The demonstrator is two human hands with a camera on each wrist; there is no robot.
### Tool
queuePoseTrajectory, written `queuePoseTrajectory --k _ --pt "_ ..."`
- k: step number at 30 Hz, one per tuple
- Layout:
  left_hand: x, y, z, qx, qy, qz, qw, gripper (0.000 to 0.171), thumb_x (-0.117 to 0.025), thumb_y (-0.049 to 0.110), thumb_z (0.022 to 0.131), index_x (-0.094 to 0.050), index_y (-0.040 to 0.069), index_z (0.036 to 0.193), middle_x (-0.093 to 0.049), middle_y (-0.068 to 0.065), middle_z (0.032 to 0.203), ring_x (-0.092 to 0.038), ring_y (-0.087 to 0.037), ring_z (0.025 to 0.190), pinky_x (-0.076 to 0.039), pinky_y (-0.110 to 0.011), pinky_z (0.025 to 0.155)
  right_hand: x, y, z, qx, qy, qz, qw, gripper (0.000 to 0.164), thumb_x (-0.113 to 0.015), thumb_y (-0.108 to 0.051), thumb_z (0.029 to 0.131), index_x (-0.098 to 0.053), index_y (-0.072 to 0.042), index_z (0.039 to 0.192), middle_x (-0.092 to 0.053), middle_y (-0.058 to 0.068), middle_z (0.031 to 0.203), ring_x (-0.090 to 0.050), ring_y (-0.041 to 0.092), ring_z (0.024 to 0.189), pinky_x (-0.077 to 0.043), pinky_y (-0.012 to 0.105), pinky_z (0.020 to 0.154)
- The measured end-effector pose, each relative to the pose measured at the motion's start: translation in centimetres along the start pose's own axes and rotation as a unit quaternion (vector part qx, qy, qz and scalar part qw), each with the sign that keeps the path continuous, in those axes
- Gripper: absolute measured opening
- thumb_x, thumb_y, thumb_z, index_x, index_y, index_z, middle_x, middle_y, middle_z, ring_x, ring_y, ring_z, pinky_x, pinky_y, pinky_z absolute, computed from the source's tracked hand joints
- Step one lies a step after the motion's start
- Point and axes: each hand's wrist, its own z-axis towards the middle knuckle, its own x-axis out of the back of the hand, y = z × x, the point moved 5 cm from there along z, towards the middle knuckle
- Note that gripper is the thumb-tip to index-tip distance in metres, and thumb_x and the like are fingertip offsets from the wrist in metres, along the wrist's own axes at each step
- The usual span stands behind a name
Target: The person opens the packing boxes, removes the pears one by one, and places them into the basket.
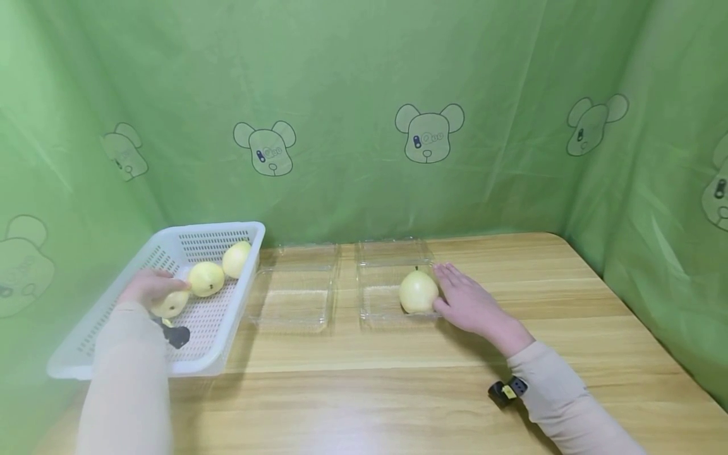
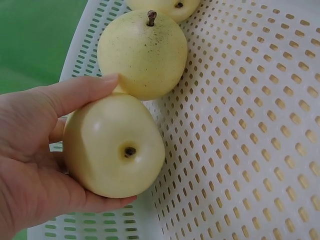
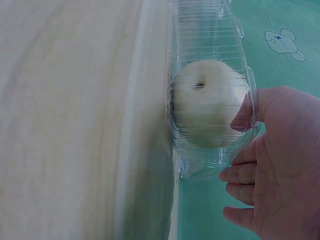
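Note:
In the left wrist view, my left hand (image 2: 30, 150) grips a pale yellow pear (image 2: 117, 147), thumb on one side and fingers on the other. That pear is inside the white perforated basket (image 1: 196, 366), beside a second pear (image 1: 206, 279) and a third pear (image 1: 236, 260). On the table, a clear plastic clamshell box (image 1: 378, 302) with its lid folded back holds one pear (image 1: 418, 292), stem up in the head view. My right hand (image 1: 469, 303) is at that box's right side, fingers extended. Its thumb reaches over the rim beside the pear, as the right wrist view shows.
A second clear clamshell box (image 1: 292, 306), lid back, stands between the basket and the pear's box. The wooden table (image 1: 398, 404) extends toward me and to the right. Green cloth (image 1: 341, 126) hangs behind and on both sides. Dark wrist cameras sit on both sleeves.

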Motion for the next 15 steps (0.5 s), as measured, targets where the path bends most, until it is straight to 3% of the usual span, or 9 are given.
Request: queuePoseTrajectory --k 6,15 --pt "-0.62 -0.01 -0.14 0.008 -0.03 -0.02 0.9993 0.087 -0.068 0.028 0.087 -0.019 -0.01 0.148 -0.024 -0.036 0.152 -0.039 -0.048 0.131 -0.039 -0.056 0.107 -0.07 0.11 0.01 0.003 0.003 -0.009 1.0 0.066 -0.044 -0.028 0.096 -0.029 0.012 0.146 -0.029 0.029 0.154 -0.027 0.047 0.143 -0.026 0.055 0.119" --pt "-0.67 0.64 -0.59 0.006 -0.039 0.005 0.9992 0.088 -0.067 0.029 0.087 -0.016 -0.007 0.15 -0.016 -0.035 0.154 -0.023 -0.055 0.138 -0.025 -0.068 0.11 -0.11 0.26 0.05 -0.001 0.002 -0.007 1.0 0.066 -0.044 -0.028 0.096 -0.028 0.011 0.147 -0.028 0.029 0.154 -0.026 0.047 0.144 -0.026 0.055 0.119"
